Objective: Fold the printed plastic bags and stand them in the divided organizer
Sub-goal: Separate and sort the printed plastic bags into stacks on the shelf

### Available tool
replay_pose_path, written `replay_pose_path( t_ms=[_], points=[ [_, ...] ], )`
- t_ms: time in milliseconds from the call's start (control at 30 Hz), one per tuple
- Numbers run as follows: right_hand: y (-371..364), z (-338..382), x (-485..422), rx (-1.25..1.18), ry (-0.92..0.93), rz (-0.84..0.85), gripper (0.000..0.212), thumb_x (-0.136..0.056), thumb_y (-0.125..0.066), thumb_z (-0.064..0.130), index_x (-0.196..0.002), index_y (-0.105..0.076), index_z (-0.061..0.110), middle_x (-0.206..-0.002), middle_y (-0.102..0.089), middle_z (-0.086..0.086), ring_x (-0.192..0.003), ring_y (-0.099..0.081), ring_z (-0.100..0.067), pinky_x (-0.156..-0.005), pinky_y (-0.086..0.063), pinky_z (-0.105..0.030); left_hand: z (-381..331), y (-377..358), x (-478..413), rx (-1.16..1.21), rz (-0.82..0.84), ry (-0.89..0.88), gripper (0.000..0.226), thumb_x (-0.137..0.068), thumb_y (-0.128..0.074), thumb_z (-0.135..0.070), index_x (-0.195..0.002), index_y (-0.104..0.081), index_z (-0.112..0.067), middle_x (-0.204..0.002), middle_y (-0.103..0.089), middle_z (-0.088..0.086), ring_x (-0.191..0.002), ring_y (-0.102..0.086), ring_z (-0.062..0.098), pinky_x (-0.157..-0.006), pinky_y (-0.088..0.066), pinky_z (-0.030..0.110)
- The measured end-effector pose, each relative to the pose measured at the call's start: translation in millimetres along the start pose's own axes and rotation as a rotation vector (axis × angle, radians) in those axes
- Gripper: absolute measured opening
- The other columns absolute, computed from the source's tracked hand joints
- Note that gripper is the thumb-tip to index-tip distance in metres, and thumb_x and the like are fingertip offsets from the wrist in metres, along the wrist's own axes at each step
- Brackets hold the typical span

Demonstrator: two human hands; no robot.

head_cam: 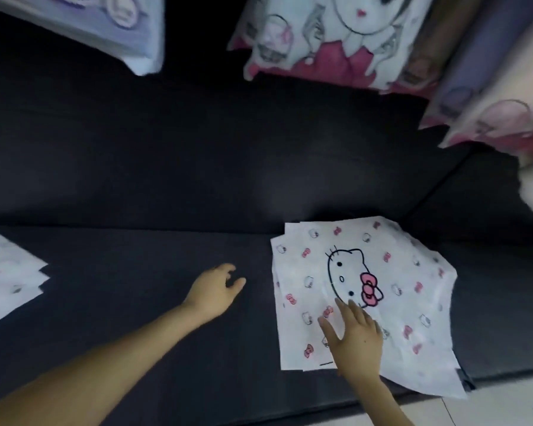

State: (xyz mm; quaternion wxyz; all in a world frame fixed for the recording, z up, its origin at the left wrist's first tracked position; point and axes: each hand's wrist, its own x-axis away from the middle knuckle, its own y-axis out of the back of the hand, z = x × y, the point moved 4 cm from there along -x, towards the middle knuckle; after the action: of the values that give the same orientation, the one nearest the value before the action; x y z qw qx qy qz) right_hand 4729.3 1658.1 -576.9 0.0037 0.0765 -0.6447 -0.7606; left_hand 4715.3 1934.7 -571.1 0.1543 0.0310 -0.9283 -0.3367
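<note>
- Dark sofa seat (136, 272) bears stacked printed bags (406, 272), flat; cat face sideways, bow rightward.
- Upon them rests right hand (356, 336), fingers spread.
- Beside, left hand (213, 290) hovers, fingers relaxed.

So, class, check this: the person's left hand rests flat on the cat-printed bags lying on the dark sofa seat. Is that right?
No: the head view shows the right hand resting flat on the cat-printed bags lying on the dark sofa seat. The left hand is beside them, open, touching no bag.
</note>
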Motion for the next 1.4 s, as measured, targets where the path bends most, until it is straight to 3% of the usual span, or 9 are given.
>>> replay_pose_path(
  t_ms=[300,567,667,800,933,1167,1267,1333,1400],
  points=[
    [-32.0,-39.7,-58.2,-0.019,-0.010,-0.104,0.071,-0.094,-0.016,0.067,-0.130,-0.055,0.019,-0.133,-0.057,-0.018,-0.124,-0.051,-0.039,-0.108,-0.020,-0.051,-37.6,-94.4,-103.4,0.531,-0.121,0.184,0.072,-0.091,-0.061,-0.037,-0.149,-0.026,-0.014,-0.146,-0.043,0.007,-0.131,-0.044,0.024,-0.098,-0.036,0.028],
    [-50.8,-71.3,-67.2,0.054,0.011,-0.134,0.059,-0.090,-0.033,0.056,-0.128,-0.059,0.018,-0.136,-0.054,-0.013,-0.127,-0.048,-0.033,-0.101,-0.028,-0.060,-51.0,-124.2,-148.7,0.660,0.009,0.260,0.112,-0.065,-0.072,-0.060,-0.153,-0.009,-0.029,-0.141,-0.050,-0.001,-0.124,-0.052,0.024,-0.102,-0.046,0.044],
    [-47.0,-79.3,-67.6,0.045,-0.001,-0.169,0.057,-0.088,-0.037,0.052,-0.127,-0.060,0.017,-0.136,-0.054,-0.012,-0.129,-0.048,-0.032,-0.100,-0.029,-0.060,-57.3,-131.9,-150.1,0.637,0.012,0.229,0.094,-0.080,-0.070,-0.049,-0.152,-0.014,-0.029,-0.143,-0.046,-0.005,-0.127,-0.049,0.022,-0.104,-0.043,0.043],
    [-46.2,-86.9,-65.3,0.020,0.000,-0.205,0.057,-0.089,-0.035,0.053,-0.125,-0.061,0.018,-0.136,-0.054,-0.011,-0.129,-0.047,-0.031,-0.101,-0.029,-0.060,-68.8,-149.1,-144.8,0.683,0.062,0.148,0.089,-0.076,-0.075,-0.050,-0.149,-0.028,-0.029,-0.139,-0.049,-0.008,-0.122,-0.053,0.019,-0.101,-0.046,0.041],
    [-46.0,-97.1,-64.3,-0.001,0.008,-0.240,0.054,-0.086,-0.039,0.048,-0.122,-0.063,0.017,-0.135,-0.055,-0.010,-0.129,-0.048,-0.032,-0.099,-0.032,-0.061,-75.8,-152.1,-134.5,0.695,-0.092,0.064,0.054,-0.076,-0.079,-0.034,-0.124,-0.057,-0.023,-0.109,-0.066,-0.010,-0.101,-0.063,0.012,-0.092,-0.052,0.037],
    [-30.3,-81.2,-67.7,-0.167,-0.008,-0.265,0.052,-0.077,-0.053,0.036,-0.124,-0.062,0.018,-0.132,-0.058,-0.011,-0.127,-0.050,-0.033,-0.106,-0.026,-0.064,-94.6,-127.8,-96.8,0.800,-0.227,-0.016,0.047,-0.082,-0.072,-0.009,-0.120,-0.053,-0.029,-0.102,-0.068,-0.008,-0.095,-0.067,0.011,-0.083,-0.056,0.031],
    [-12.9,-55.0,-67.4,-0.524,-0.001,-0.143,0.071,-0.076,-0.045,0.062,-0.140,-0.045,0.030,-0.145,-0.042,0.012,-0.137,-0.033,-0.003,-0.117,-0.016,-0.051,-108.5,-118.6,-77.9,0.857,-0.120,-0.077,0.044,-0.088,-0.067,-0.010,-0.125,-0.052,-0.027,-0.105,-0.070,-0.006,-0.095,-0.068,0.010,-0.084,-0.056,0.033],
    [-3.3,-38.9,-69.7,-0.714,-0.016,-0.025,0.090,-0.067,-0.047,0.074,-0.146,-0.030,0.035,-0.137,-0.030,0.033,-0.121,-0.018,0.030,-0.119,-0.013,-0.044,-118.9,-117.5,-71.5,0.948,0.054,-0.076,0.037,-0.092,-0.062,-0.016,-0.128,-0.055,-0.021,-0.108,-0.071,-0.003,-0.098,-0.069,0.013,-0.087,-0.055,0.035],
    [-4.3,-31.1,-73.6,-0.798,-0.065,0.067,0.104,-0.058,-0.052,0.080,-0.148,-0.021,0.038,-0.135,-0.030,0.036,-0.114,-0.016,0.036,-0.119,-0.013,-0.040,-129.4,-121.9,-67.3,1.006,0.247,-0.047,0.029,-0.097,-0.054,-0.022,-0.125,-0.060,-0.022,-0.110,-0.071,-0.002,-0.102,-0.067,0.015,-0.092,-0.053,0.035]
  ],
)
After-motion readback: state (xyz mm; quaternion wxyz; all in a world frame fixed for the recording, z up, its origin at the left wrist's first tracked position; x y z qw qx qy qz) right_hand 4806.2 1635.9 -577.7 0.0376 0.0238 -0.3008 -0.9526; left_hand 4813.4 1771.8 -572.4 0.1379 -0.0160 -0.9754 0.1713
